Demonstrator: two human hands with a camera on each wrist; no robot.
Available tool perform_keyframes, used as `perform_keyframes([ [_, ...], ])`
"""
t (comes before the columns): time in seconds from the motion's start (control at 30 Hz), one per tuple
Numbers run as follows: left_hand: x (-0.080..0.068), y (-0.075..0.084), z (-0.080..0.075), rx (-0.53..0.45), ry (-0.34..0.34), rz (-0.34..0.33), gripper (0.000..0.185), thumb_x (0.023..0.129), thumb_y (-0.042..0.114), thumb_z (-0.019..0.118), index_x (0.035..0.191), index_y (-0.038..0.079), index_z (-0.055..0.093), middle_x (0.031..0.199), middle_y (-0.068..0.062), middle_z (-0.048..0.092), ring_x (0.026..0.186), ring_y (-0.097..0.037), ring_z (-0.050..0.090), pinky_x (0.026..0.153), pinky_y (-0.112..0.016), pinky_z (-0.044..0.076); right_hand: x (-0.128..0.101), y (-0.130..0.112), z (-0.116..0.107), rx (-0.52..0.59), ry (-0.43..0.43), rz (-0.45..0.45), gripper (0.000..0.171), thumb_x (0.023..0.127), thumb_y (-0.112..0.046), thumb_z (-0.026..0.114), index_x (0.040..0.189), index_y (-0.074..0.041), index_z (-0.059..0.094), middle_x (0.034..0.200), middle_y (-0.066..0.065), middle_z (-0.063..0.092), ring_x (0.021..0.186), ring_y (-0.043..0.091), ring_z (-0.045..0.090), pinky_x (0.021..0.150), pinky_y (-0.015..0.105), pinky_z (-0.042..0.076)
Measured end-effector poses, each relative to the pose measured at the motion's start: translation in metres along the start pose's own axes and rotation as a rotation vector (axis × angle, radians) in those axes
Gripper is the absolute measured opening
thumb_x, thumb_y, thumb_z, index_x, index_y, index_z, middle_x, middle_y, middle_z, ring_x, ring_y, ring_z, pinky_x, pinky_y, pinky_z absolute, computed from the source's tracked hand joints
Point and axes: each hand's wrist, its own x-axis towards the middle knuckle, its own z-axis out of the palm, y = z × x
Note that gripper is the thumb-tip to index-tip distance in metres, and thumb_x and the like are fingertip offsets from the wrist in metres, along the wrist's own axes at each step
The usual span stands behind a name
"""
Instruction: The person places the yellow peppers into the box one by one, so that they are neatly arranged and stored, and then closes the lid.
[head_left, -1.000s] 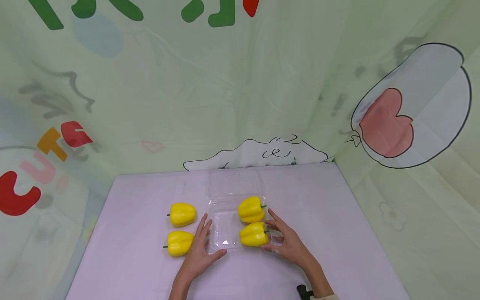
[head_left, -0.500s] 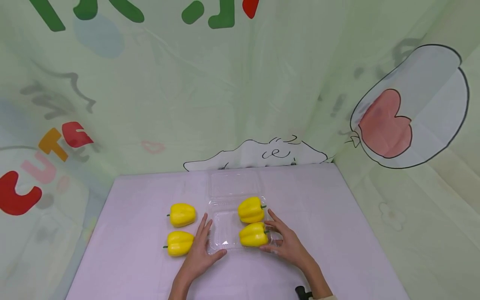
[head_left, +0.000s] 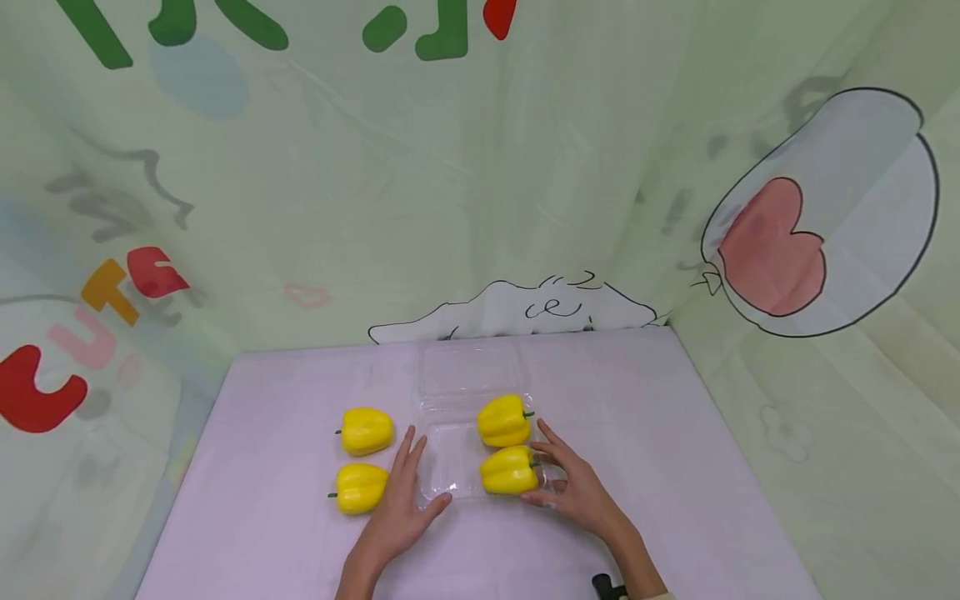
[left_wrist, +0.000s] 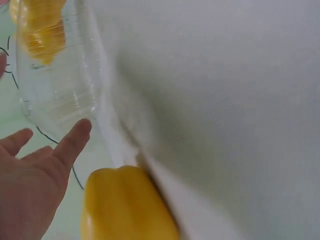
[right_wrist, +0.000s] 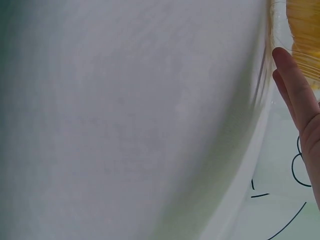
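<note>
A clear plastic clamshell box (head_left: 450, 457) lies with its lid (head_left: 470, 367) folded back on the table. Inside its right half sit two yellow bell peppers, a rear one (head_left: 503, 421) and a front one (head_left: 508, 471), stems pointing right. My left hand (head_left: 399, 508) is at the box's left side, fingers extended and thumb spread; in the left wrist view a fingertip is close to the clear wall. My right hand (head_left: 573, 492) is at the right side, its fairly straight fingertips against the box wall in the right wrist view.
Left of the box lie two more yellow bell peppers, a rear one (head_left: 367, 431) and a front one (head_left: 360, 488) partly behind my left hand. A pale cloth covers the table (head_left: 637, 400). Printed curtains (head_left: 375, 183) hang behind and at both sides. A black object (head_left: 604, 586) shows by my right forearm.
</note>
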Motion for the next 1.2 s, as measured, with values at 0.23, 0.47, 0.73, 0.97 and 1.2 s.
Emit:
perform_keyframes([
  [0.23,-0.011,0.007,-0.037,0.106,0.228,0.13,0.075,0.089,0.014,0.085,0.156,0.021,0.052,0.158,-0.001,0.057,0.138,-0.022,0.059,0.109,-0.035,0.06,0.001,0.001,0.001,0.011,0.002,0.011,0.087,0.075,-0.032,0.097,0.151,-0.021,0.057,0.178,-0.004,0.024,0.142,0.036,0.058,0.098,0.036,0.066],
  [0.47,-0.025,-0.012,-0.075,0.203,0.297,0.031,0.064,0.088,0.014,0.086,0.147,0.02,0.062,0.148,0.002,0.064,0.138,-0.021,0.051,0.118,-0.038,0.049,0.001,0.001,0.002,0.012,0.003,0.016,0.087,0.074,-0.031,0.098,0.151,-0.02,0.057,0.179,-0.004,0.023,0.143,0.036,0.058,0.098,0.037,0.066],
  [0.73,-0.035,-0.05,-0.075,0.002,0.239,-0.128,0.065,0.097,0.028,0.078,0.156,0.015,0.052,0.164,-0.011,0.047,0.152,-0.036,0.039,0.123,-0.071,0.039,0.003,0.002,0.002,0.006,-0.003,0.023,0.087,0.075,-0.032,0.097,0.151,-0.021,0.057,0.179,-0.004,0.023,0.143,0.035,0.057,0.099,0.037,0.066],
  [0.97,-0.039,-0.069,-0.071,-0.127,0.237,-0.199,0.069,0.1,0.029,0.074,0.161,0.016,0.044,0.166,-0.01,0.045,0.139,0.0,0.042,0.119,-0.059,0.049,0.003,0.002,0.002,0.013,0.001,0.032,0.088,0.074,-0.033,0.097,0.151,-0.021,0.057,0.178,-0.005,0.024,0.143,0.034,0.057,0.099,0.037,0.066],
  [1.2,-0.038,-0.072,-0.071,-0.18,0.199,-0.238,0.069,0.097,0.018,0.075,0.159,0.015,0.045,0.164,-0.014,0.046,0.146,-0.03,0.047,0.12,-0.063,0.048,0.002,0.001,0.001,0.017,0.0,0.03,0.088,0.075,-0.031,0.097,0.152,-0.021,0.057,0.178,-0.005,0.024,0.143,0.034,0.058,0.099,0.036,0.066],
])
